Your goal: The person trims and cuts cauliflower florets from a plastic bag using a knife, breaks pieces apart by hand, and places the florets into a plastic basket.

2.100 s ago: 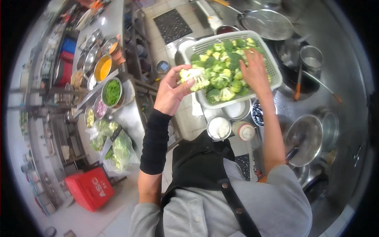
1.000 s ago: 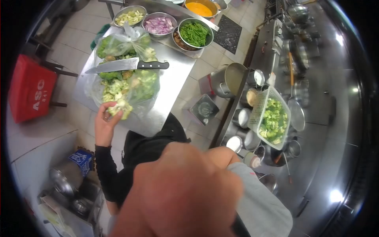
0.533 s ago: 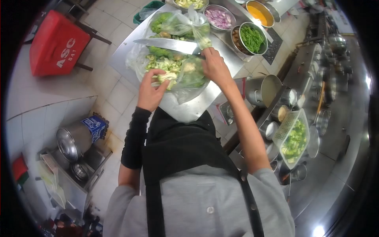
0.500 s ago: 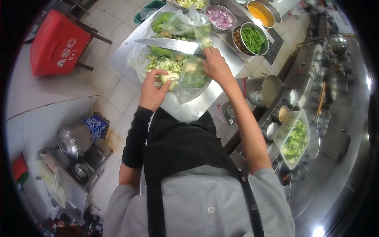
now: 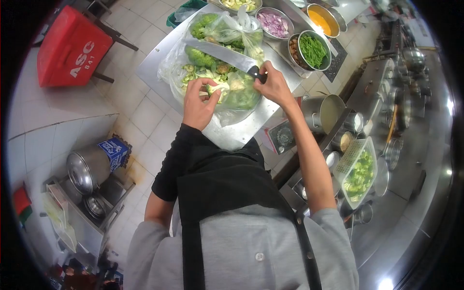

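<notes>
Head view, right hand (image 5: 274, 87) gripping knife (image 5: 220, 54), left hand (image 5: 198, 107) pinching broccoli (image 5: 220, 89)

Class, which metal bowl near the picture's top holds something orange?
The bowl beyond the green pieces, seen from the right hand. Its orange contents set it apart; neighbouring bowls hold green, purple, brown or yellowish pieces.

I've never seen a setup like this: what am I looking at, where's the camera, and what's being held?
No machine here, just a person's two bare hands. One camera worn on the head looks forward and down, so the black apron shows below. The left hand pinches a broccoli piece; the right hand grips a knife by its handle. On the metal table lies a clear plastic bag, with more broccoli in or on it. A bowl of chopped greens stands farther off, to the right.
</notes>
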A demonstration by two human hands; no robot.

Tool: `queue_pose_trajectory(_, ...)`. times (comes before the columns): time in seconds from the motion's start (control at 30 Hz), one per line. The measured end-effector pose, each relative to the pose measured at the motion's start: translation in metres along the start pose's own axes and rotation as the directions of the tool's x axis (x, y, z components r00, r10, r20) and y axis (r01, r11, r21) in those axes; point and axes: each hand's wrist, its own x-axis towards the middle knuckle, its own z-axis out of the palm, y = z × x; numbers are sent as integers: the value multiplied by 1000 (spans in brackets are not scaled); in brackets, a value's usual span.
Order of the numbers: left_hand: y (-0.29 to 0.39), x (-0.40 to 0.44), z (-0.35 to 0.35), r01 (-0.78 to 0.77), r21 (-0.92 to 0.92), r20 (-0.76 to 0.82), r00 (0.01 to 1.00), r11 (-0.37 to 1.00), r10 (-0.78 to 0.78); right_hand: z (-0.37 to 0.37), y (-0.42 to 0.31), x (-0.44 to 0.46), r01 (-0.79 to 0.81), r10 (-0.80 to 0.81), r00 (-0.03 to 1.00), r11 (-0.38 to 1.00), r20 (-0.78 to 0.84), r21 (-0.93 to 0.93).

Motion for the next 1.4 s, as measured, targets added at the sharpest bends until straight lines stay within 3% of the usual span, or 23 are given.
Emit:
queue_pose_trajectory(0.1,12,5,9,-44,-70,-6,999,997,44,-20,-18,-31,-97,100,993,994,-66,52)
queue_pose_trajectory(0.2,17,6,19,-77,59,30,997,995,76,-33,-41,-75,-240,252,964,963,-89,125)
queue_pose_trajectory(0.3,13,8,35,-90,114,15,996,989,89,-28,-75,-125,-362,364,931,922,7,140)
queue_pose_trajectory(0.37,14,9,39,-56,140,13,998,989,54,-22,-96,-147,-344,346,937,937,-39,62)
queue_pose_trajectory(0.47,12,9,43,-177,310,17,983,934,181,-14,-101,-173,-250,248,967,968,-66,-33)
queue_pose_trajectory(0.63,17,11,48,-183,270,60,983,945,174,-26,-119,-194,-122,115,992,977,-46,-173)
queue_pose_trajectory(0.87,16,14,48,-211,376,74,977,902,198,-46,-123,-203,-113,129,990,970,63,-215)
queue_pose_trajectory(0.93,19,14,50,-198,328,71,980,923,185,-45,-122,-198,-171,203,971,958,125,-231)
queue_pose_trajectory(1.13,10,0,55,-75,267,43,997,961,66,8,-90,-143,-69,70,998,989,4,-133)
queue_pose_trajectory(1.23,5,7,53,-42,235,9,999,971,41,17,-89,-124,-116,118,993,979,1,-170)
queue_pose_trajectory(1.37,-6,14,35,-2,151,25,1000,988,-2,16,-84,-116,-134,137,990,988,36,-83)
queue_pose_trajectory(1.4,-9,16,24,114,-107,40,993,988,-110,9,-86,-116,-157,160,986,986,50,-65)
